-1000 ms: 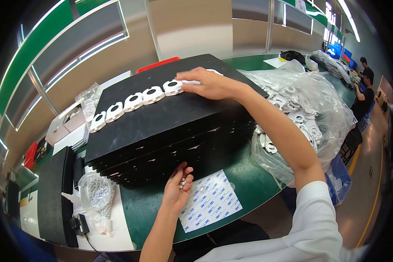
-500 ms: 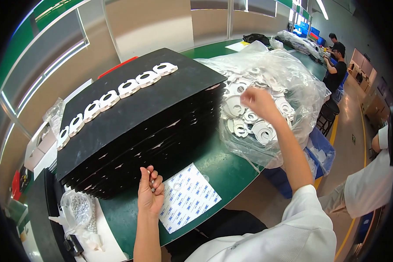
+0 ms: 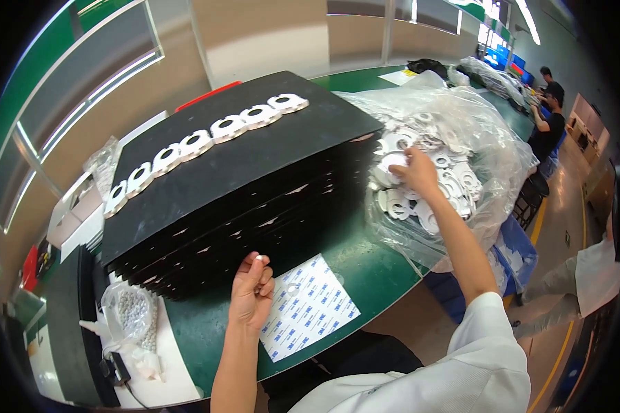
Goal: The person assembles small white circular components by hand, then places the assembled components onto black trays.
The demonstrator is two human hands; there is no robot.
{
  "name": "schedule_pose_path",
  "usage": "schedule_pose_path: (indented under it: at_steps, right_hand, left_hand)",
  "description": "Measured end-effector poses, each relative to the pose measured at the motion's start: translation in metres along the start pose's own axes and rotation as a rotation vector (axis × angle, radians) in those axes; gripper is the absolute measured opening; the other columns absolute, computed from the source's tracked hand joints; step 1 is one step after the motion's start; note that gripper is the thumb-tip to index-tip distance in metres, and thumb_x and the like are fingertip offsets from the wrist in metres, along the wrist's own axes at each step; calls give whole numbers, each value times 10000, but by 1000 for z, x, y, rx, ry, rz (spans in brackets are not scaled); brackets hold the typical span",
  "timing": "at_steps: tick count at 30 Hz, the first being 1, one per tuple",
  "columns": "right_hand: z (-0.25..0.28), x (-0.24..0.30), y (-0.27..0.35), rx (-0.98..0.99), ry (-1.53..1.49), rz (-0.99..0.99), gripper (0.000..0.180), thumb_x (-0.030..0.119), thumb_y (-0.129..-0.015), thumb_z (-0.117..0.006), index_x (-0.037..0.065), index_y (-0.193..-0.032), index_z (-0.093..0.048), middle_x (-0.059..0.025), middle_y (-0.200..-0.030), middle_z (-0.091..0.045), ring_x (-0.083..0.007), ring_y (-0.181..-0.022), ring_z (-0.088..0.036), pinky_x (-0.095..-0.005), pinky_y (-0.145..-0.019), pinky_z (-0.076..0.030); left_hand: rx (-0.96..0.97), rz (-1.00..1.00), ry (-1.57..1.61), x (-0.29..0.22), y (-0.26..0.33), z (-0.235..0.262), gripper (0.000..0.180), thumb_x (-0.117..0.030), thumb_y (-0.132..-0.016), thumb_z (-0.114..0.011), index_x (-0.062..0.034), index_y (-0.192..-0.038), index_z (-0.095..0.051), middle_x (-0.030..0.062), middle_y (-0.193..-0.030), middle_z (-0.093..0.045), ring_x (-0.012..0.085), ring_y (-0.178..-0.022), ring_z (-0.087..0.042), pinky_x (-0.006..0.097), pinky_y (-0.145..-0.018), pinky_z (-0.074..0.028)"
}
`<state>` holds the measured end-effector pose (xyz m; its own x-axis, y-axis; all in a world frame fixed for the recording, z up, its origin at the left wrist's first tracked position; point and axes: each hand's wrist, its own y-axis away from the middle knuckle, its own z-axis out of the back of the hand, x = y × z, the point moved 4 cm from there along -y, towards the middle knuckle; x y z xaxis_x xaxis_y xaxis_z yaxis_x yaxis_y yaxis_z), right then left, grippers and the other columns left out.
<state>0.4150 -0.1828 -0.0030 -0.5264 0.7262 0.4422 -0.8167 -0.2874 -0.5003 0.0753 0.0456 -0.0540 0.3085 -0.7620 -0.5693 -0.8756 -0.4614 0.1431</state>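
on green bench: right hand [image 3: 415,172] reaching into clear bag [image 3: 489,148], fingers closing on white ring pieces [image 3: 420,210]; left hand [image 3: 252,292] pinching small white bit by black tray stack [image 3: 234,186], w/ rings rowed on top.

Green-topped workbench [image 3: 365,272], long, running toward the far right corner of the room. Beige wall [image 3: 269,41] behind it, with a grey-framed window panel [image 3: 83,76] at upper left under a green band. Ceiling strip lights [image 3: 527,10] at upper right. Grey floor [image 3: 565,213] at right, marked with a yellow line [image 3: 551,358].
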Motion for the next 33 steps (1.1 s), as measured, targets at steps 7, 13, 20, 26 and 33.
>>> schedule_pose_path:
  at_steps: [7, 13, 20, 26, 33]
  right_hand:
    - [53, 14, 21, -166, -25, 335, 201, 165, -658, -717, 50, -814, -663, -109, -864, -615, -272, -834, -563, -360, -754, -433]
    - [81, 55, 65, 135, -257, -116, 104, 56, -755, -624, 10, -848, -634, -47, -680, -588, -97, -636, -537, -234, -574, -420]
    - [37, 108, 153, 563, -1156, -128, 165, 28, -816, -538, -36, -950, -612, -51, -745, -634, -76, -607, -560, -198, -594, -466]
    - [13, 156, 179, 574, -1225, -111, 380, 6, -786, -634, -2, -1146, -513, -40, -742, -639, -46, -653, -544, -177, -586, -407]
    - [-24, 171, 198, 775, -1027, 52, 134, 26, -822, -585, -25, -945, -590, -67, -838, -629, -92, -746, -587, -224, -710, -473]
  left_hand:
    - [43, 15, 16, -4, 2, -7, 204, -117, -868, -579, -42, -1058, -582, 57, -902, -607, 47, -591, -398, 147, -468, -311]
    - [54, 13, 20, -2, 0, -6, 217, -112, -859, -589, -40, -1063, -610, 66, -913, -614, 57, -595, -415, 147, -474, -328]
    - [35, 26, 32, -1, 1, -2, 195, -130, -857, -595, -44, -1031, -613, 58, -878, -614, 57, -594, -430, 146, -466, -331]
    - [35, 37, 32, -1, -2, 0, 163, -130, -851, -605, -63, -999, -599, 46, -868, -608, 50, -592, -424, 144, -467, -322]
    - [-17, -9, -4, -4, -3, 3, 146, -140, -845, -619, -69, -971, -600, 39, -869, -607, 46, -590, -419, 147, -471, -311]
